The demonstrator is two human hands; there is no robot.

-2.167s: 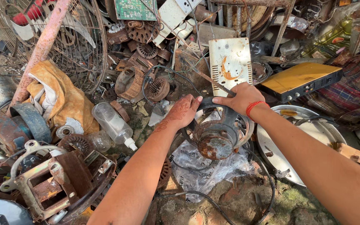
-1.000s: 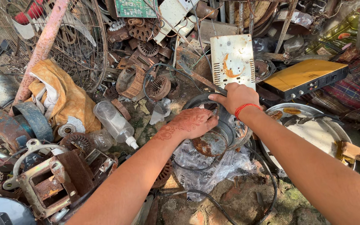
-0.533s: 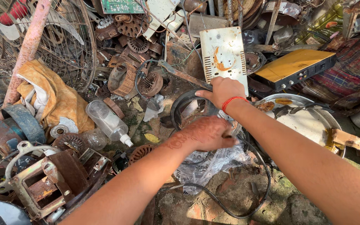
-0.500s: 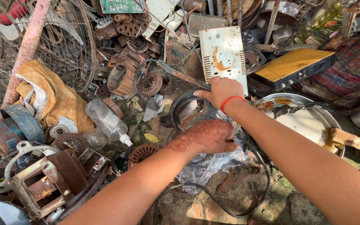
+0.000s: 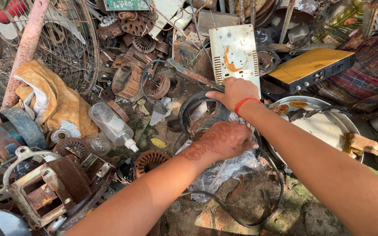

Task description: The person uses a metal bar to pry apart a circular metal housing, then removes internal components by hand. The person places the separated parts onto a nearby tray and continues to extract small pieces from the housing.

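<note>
Two bare arms are reaching out over a big heap of old metal junk lying on the dirt ground [image 5: 259, 205]. The sun is shining on it, so this is looking like an outdoor scrap pile, not a room.

The right hand [image 5: 235, 91], with a red band at the wrist, is closing its fingers on the top rim of a round rusty metal part [image 5: 200, 116] in the middle of the heap. The left hand [image 5: 226, 140] is curling down over the near side of the same part, gripping it there. Crinkly clear plastic [image 5: 224, 170] is lying under it, and a black cable [image 5: 259, 209] is looping over the ground just beside.

Behind the part, a white metal panel [image 5: 235, 52] is leaning up. A yellow box [image 5: 309, 67] is sitting to the right, with a round silver tray [image 5: 329, 126] below it. To the left, a clear plastic bottle [image 5: 110, 126] is lying near an orange cloth [image 5: 57, 102]. A wire fan cage [image 5: 66, 48] is standing at the back left.
</note>
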